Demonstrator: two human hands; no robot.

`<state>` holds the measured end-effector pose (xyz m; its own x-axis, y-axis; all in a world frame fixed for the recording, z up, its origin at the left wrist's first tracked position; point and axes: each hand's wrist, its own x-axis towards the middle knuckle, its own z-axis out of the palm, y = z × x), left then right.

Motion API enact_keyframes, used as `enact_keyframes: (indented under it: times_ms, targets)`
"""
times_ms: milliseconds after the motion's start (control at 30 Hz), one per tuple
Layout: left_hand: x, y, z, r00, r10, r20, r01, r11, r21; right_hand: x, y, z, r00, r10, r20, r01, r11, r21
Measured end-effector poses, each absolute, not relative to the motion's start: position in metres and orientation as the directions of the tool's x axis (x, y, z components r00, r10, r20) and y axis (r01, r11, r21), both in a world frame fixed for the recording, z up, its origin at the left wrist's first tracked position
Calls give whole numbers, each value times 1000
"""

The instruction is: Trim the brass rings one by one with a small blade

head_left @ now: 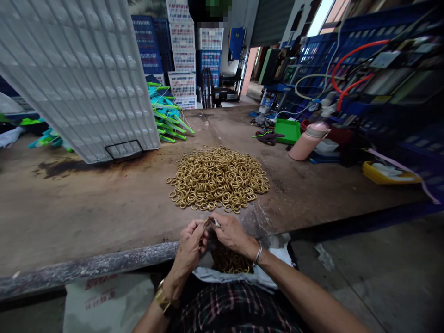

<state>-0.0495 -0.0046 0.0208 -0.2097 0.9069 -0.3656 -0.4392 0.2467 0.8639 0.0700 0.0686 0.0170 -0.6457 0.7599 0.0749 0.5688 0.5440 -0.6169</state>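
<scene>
Table [104, 208]: brown, stained top, front edge nr both hands; best to work close to it, wrists low & steady.
Ring pile [220, 178]: gold-coloured rings heaped on table, just beyond fingertips; short reach, so 1 pc at a time from nr side, w/o spreading the heap.
Sack [277, 259]: white, open by the lap, below table edge; gd to keep its mouth wide.
Sack rings [231, 262]: more rings inside, below right hand; keep forearm off them.
Right hand [232, 231]: fingers curled round sm. item w/ pale tip, can't tell what; hold it short for control.
Left hand [194, 238]: thumb & index pinch a brownish pc; grip the rim, other fingers tucked in as support.
Held ring [207, 222]: prob. a ring, too sm. to be sure; btwn both hands' fingertips, this side of pile.
</scene>
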Motion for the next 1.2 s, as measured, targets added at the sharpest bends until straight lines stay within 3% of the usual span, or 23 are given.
enact_keyframes:
  times_ms: [233,533,767,900,1100,1200]
  targets:
    - [-51,-5,13,-272,898,-345,-327,251,911,68,58,24,-716,696,-50,650,639,-412]
    - [-50,-16,20,-190,913,-361,-350,281,894,64,73,12,-558,818,-139,823,524,-221]
    - [-52,-15,22,-137,898,-418,-646,238,725,58,91,11,-453,892,-20,869,436,-235]
    - [-57,-12,16,-152,882,-445,-685,231,691,50,90,10,-453,892,-4,868,440,-230]
    - [-64,-7,11,-88,866,-491,-749,268,606,51,93,2,-439,896,64,830,431,-354]
    - [-67,-2,2,-104,841,-531,-712,311,630,54,94,-5,-447,886,123,799,457,-391]
